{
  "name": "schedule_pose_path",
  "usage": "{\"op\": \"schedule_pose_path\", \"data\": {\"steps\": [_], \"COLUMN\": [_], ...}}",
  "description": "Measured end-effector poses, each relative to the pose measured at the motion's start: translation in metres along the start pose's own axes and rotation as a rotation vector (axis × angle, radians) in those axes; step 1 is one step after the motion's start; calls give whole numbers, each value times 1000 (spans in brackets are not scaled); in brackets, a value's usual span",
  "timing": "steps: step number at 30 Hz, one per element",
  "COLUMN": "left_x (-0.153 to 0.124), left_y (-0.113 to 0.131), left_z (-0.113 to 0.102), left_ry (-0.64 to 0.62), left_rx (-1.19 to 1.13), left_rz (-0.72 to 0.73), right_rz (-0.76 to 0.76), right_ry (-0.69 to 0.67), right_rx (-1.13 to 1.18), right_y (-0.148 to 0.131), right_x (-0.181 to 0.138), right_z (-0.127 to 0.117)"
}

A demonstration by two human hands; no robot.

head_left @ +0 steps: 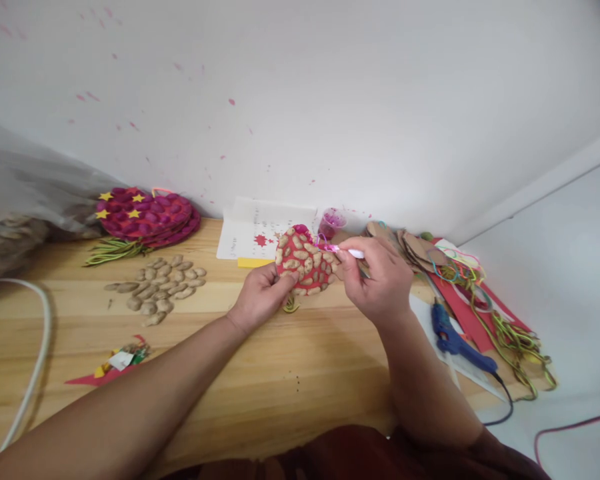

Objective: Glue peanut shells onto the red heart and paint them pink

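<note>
My left hand [263, 290] grips the lower left edge of a round red disc [307, 261] covered with peanuts in their shells. A few peanuts at its top are magenta; the others are plain tan. Between the fingers of my right hand [377, 277] is a white-handled paintbrush [349, 253], its pink-stained end at the disc's upper right. Just behind the disc stands a clear plastic cup [333, 220] stained with magenta paint. A green and yellow cord [291, 305] hangs below the disc.
Finished-looking magenta peanut discs [150, 215] with yellow stars lie at the back left. Loose peanuts [160, 287] are spread before them. A blue glue gun [457, 340], cords [515, 340] and cardboard pieces [420, 252] crowd the right. A white cable [45, 327] crosses the left.
</note>
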State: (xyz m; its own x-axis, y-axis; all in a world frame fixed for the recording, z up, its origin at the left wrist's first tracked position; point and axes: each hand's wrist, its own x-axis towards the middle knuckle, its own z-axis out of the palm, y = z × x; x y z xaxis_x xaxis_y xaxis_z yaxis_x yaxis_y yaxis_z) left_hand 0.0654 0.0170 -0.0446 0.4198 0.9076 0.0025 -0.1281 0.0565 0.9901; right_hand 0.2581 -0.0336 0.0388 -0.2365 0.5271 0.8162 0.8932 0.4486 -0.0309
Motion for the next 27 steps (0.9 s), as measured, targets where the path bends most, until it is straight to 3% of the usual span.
{"op": "schedule_pose_path", "data": {"steps": [7,27], "left_x": [-2,1], "left_y": [1,-2], "left_z": [1,-3], "left_ry": [-12,-13], "left_rx": [30,-31], "left_rz": [5,-2], "right_rz": [33,180], "right_ry": [60,49], "right_rx": [27,111], "right_y": [1,1], "right_x": [1,1], "right_z": [0,-2]}}
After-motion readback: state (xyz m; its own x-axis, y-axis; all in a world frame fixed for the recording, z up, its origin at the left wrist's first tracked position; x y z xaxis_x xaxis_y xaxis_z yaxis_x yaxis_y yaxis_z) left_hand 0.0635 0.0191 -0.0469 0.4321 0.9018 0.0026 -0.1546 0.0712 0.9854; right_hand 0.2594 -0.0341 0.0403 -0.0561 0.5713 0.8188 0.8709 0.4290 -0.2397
